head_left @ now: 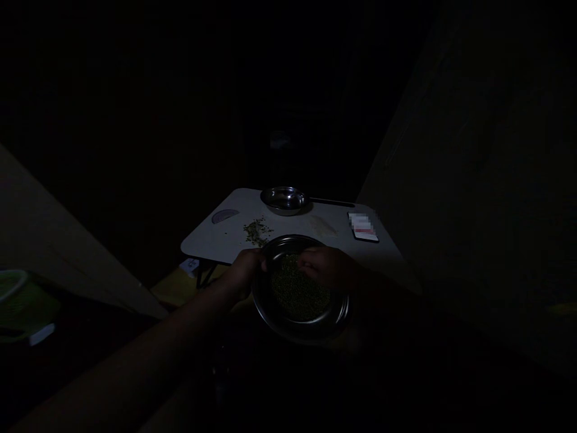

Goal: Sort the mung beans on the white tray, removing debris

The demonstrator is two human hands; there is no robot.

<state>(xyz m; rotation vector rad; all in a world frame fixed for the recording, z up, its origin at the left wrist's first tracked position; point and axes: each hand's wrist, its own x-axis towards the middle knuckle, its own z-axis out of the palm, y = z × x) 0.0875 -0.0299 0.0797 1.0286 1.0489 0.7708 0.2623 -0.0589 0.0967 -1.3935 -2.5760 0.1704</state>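
A round steel bowl (300,331) is tilted toward me at the near edge of the small white table. Small green grains (300,297), like mung beans, cover its bottom. My left hand (247,270) is closed on the bowl's left rim, thumb over the edge. Inside the bowl, my right hand (329,267) is over the grains with its fingers pinched together; what they hold, if anything, is too dark to see. Beyond the bowl, a loose scatter of green and pale bits (258,230) lies on the table.
A second steel bowl (285,210) stands at the back of the white table (202,237). A phone (363,228) lies at right, a half-round printed shape (225,215) at left. A green basket (27,307) is on the far left. Walls flank the dark room.
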